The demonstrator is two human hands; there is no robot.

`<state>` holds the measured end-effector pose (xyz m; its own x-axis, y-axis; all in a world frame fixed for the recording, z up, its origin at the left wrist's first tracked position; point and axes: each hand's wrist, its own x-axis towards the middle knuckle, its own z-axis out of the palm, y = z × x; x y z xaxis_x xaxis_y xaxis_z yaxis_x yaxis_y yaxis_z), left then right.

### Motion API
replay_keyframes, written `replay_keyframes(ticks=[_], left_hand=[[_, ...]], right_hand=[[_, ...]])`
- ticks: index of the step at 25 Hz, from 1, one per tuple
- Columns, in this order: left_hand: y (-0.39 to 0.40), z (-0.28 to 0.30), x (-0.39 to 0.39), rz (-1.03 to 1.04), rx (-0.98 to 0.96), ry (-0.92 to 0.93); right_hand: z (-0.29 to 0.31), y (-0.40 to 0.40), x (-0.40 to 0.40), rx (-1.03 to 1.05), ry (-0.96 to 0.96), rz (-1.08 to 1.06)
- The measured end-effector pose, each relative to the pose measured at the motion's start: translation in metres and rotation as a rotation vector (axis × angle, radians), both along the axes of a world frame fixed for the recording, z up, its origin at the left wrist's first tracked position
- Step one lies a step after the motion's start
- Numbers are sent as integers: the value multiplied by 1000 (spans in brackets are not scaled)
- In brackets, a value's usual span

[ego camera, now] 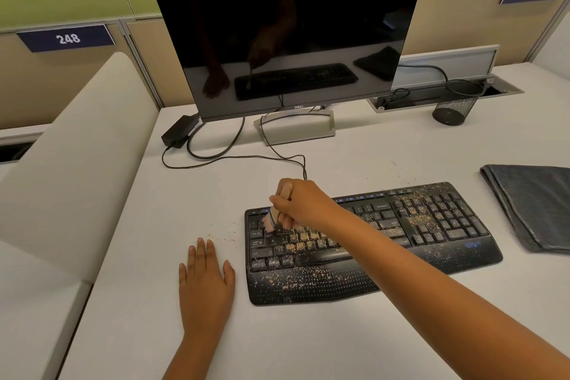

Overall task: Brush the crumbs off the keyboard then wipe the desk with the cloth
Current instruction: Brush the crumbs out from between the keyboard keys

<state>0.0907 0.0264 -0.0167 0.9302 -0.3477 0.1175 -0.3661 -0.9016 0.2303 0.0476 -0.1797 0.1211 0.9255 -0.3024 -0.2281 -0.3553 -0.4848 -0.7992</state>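
A black keyboard [431,225] lies on the white desk [339,333], strewn with tan crumbs [422,220] over its keys and palm rest. My right hand [300,203] grips a small brush [273,219] by its wooden handle, bristles down on the keyboard's upper left keys. My left hand [205,281] rests flat on the desk just left of the keyboard, fingers straight. A folded dark grey cloth [533,203] lies at the right edge of the desk. A few crumbs lie on the desk by the keyboard's left side.
A dark monitor [287,31] on a silver stand stands behind the keyboard, with cables [234,157] and a black power brick [179,131] at its left. A black mesh cup [453,108] sits at the back right. A beige partition [77,148] borders the desk's left.
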Motion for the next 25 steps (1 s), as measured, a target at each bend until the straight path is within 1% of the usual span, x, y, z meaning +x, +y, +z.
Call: replay_keyframes(ticks=[3,6,11,14,18,22,25], left_hand=[[1,-1,0,5,-3,1],[0,-1,1,4,1,-3],[1,-1,-1,6,-10,-4],[1,-1,-1,5,-13,-8],[1,-2,0,5,-15,-10],[0,-2,0,2,-18,-10],[1,-2,0,2,-15,-16]], right_hand=[[4,-5,1,-65,55,1],[5,-7,-1,-91,-9,-43],[6,-6,-3,-146,41,19],[3,-8,0,-162,-25,-44],[2,-9,-2,-189,38,-14],[2,-9,-1,-201,-19,-84],[-2,-3,-4,-247,24,-36]])
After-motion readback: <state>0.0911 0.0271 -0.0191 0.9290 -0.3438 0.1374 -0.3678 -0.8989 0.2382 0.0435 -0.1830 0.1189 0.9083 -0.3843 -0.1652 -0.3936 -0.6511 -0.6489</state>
